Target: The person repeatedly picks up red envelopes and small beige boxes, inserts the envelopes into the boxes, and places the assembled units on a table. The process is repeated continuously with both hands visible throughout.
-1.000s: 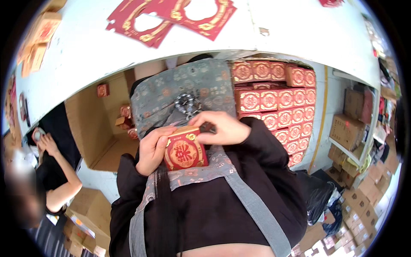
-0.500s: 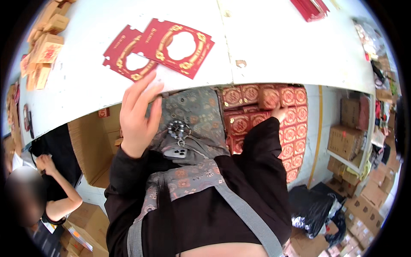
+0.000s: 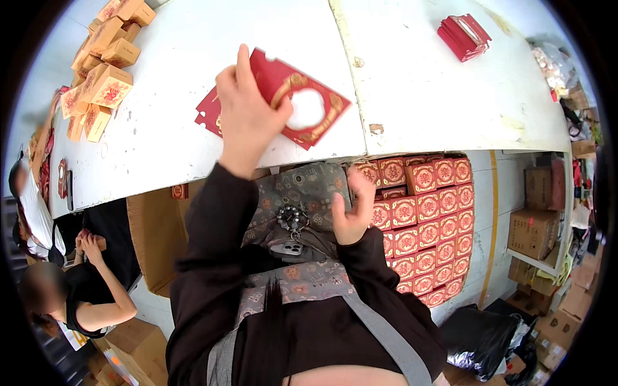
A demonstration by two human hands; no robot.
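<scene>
My left hand [image 3: 248, 116] pinches the top flat red carton sleeve [image 3: 275, 72], which has a gold-framed cut-out window, between thumb and fingers; the sleeve is tilted and slightly blurred. Beneath my hand, another flat red sleeve [image 3: 207, 112] lies on the white table, partly covered. My right hand [image 3: 354, 209] is in front of the table edge with its fingers apart and nothing in them. Beside it, to the right, stand rows of small red boxes [image 3: 427, 206] with gold patterns, packed close together below table height.
A stack of flat red sleeves [image 3: 463, 37] lies at the far right of the table. Tan printed boxes [image 3: 106, 87] are heaped at the far left. An open cardboard carton [image 3: 151, 244] stands below the table at left, near a co-worker [image 3: 103, 309]. Shelves with cartons [image 3: 533, 231] stand at right.
My left hand has reached forward onto the flat sleeves and taken hold of the top one. My right hand has drawn back leftward from the small red boxes.
</scene>
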